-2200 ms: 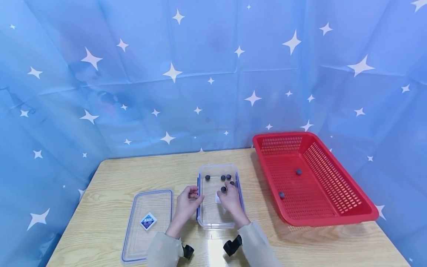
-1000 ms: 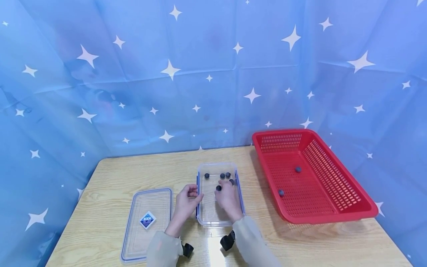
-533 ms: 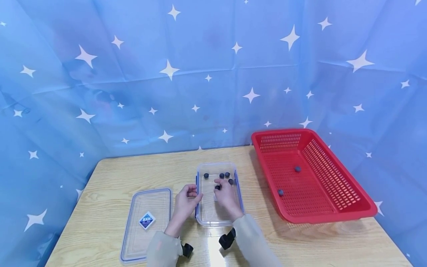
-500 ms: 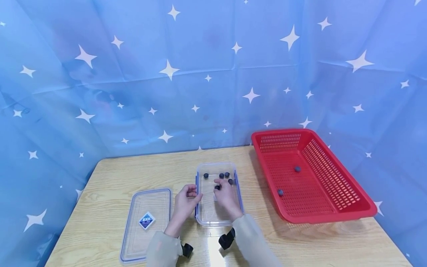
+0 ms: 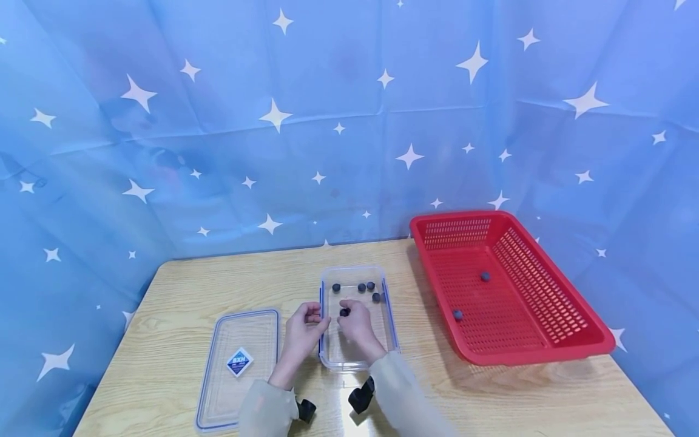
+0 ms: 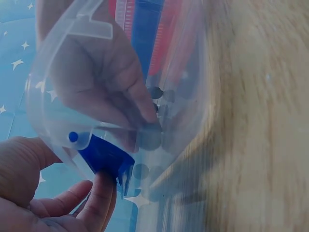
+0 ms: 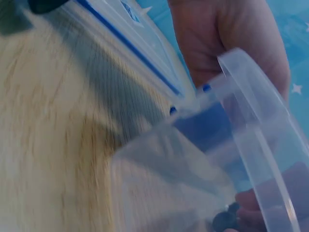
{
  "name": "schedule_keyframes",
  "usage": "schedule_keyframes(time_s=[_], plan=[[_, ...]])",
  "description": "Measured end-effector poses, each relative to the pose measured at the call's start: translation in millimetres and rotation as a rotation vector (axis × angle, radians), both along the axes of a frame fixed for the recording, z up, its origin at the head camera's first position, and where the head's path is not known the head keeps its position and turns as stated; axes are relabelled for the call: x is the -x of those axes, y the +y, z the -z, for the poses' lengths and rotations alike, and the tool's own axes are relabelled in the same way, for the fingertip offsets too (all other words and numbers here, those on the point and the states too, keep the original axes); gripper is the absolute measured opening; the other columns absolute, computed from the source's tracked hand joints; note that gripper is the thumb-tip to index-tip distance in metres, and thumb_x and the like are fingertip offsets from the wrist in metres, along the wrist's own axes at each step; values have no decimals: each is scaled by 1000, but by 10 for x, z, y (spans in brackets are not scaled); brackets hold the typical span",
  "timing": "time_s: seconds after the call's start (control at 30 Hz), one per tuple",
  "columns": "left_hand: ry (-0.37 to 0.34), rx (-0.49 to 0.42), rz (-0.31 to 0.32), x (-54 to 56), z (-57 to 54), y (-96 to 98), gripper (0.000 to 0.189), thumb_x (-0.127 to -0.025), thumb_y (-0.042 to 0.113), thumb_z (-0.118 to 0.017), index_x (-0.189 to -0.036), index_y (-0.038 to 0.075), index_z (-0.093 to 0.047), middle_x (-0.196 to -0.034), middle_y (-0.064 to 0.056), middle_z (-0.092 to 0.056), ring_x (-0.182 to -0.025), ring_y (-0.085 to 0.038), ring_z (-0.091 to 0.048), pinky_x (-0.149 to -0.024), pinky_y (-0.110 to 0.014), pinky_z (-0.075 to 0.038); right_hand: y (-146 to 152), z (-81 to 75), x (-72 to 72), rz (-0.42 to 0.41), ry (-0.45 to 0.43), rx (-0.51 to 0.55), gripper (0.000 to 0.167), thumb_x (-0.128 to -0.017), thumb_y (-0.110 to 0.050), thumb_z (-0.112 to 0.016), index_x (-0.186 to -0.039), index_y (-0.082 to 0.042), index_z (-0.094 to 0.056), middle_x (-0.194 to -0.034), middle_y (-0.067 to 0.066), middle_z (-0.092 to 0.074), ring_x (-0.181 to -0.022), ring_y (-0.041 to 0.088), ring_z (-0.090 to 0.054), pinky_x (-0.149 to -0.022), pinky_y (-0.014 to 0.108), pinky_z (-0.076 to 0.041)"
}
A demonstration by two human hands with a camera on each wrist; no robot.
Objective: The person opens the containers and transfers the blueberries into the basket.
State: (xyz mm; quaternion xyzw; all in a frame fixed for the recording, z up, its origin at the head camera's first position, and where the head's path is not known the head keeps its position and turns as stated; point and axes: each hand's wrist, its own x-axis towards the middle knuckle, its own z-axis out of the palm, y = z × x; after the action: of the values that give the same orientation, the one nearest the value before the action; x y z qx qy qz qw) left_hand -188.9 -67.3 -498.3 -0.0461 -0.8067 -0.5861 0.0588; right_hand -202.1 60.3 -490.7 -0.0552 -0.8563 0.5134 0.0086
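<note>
A clear plastic box [image 5: 357,366] with blue side latches stands on the table without its lid. Inside it my right hand [image 5: 357,328] pinches a dark round berry, looking like a blueberry [image 5: 344,312], between thumb and fingertips. Through the clear wall in the left wrist view, those fingers meet low by the blueberry [image 6: 149,137]. Several other blueberries [image 5: 361,287] sit near the box's far end. My left hand [image 5: 303,331] stays at the box's left wall, fingers loosely bent, a fingertip touching the hanging blue latch [image 6: 106,157]. The thumb's exact contact is unclear.
A clear lid [image 5: 240,400] with blue edging and a diamond label [image 5: 239,362] lies left of the box. On the right stands a red perforated basket [image 5: 540,358] with two blueberries [image 5: 485,276] inside. A blue starry curtain [image 5: 349,133] hangs behind the wooden table [image 5: 164,364].
My right hand has moved left across the box, from the far-right group of blueberries toward the left wall, with the blueberry at its fingertips. My left hand has kept its place.
</note>
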Motion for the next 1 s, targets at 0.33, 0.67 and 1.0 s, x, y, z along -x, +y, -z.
schedule_keyframes(time_s=[0.33, 0.67, 1.0], plan=[[19, -13, 2, 3, 21, -5, 32, -77, -2, -71, -103, -13, -56, -95, -25, -62, -80, -29, -62, -68, -21, -54, -89, 2, 5, 20, 7, 72, 33, -73, 15, -60, -107, 14, -61, -98, 25, -65, -93, 35, -63, -82, 37, -53], [4, -21, 5, 4, 20, -1, 32, -78, -2, -71, -104, -13, -56, -93, -24, -63, -79, -28, -62, -67, -18, -52, -145, 9, -1, 36, -85, 321, 39, -73, 16, -59, -112, 15, -57, -108, 30, -60, -102, 38, -58, -86, 36, -52], [-1, -49, 15, -2, 28, -8, 34, -78, -2, -70, -106, -14, -55, -96, -24, -61, -81, -29, -62, -67, -18, -53, -160, 30, 6, 37, -84, 266, 39, -72, 17, -58, -110, 12, -60, -106, 26, -63, -102, 36, -59, -88, 37, -51]])
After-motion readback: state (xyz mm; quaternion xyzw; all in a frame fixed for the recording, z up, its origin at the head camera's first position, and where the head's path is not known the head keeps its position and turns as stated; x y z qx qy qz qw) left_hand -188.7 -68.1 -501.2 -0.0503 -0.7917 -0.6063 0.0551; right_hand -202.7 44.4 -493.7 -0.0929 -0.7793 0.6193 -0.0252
